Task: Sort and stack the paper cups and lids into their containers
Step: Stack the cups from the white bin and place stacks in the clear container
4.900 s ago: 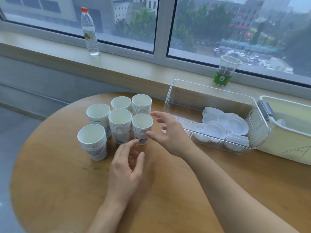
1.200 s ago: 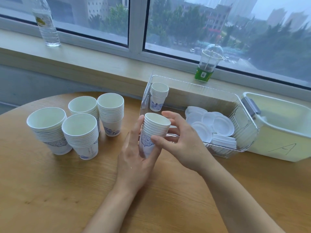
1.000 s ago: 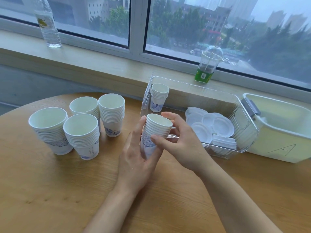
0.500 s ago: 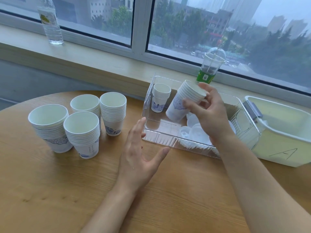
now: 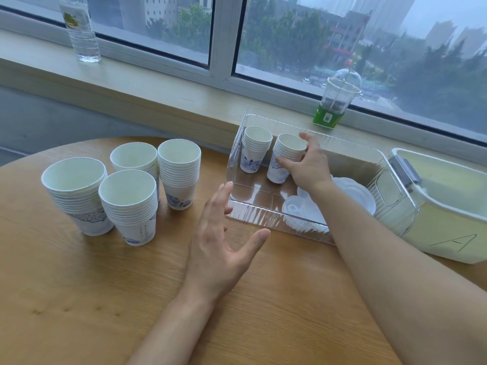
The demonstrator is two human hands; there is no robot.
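Paper cup stack (image 5: 286, 159) stands in the clear bin (image 5: 253, 209), at three o'clock of another stack (image 5: 255, 153); right hand (image 5: 309, 164) grips it, being set down. Left hand (image 5: 221, 248) hovers spread and empty. Next likely: release, fetch a table stack (image 5: 179, 173).

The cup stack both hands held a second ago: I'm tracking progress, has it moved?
Yes. The right hand has carried the cup stack from the table into the clear bin, beside the stack already there.
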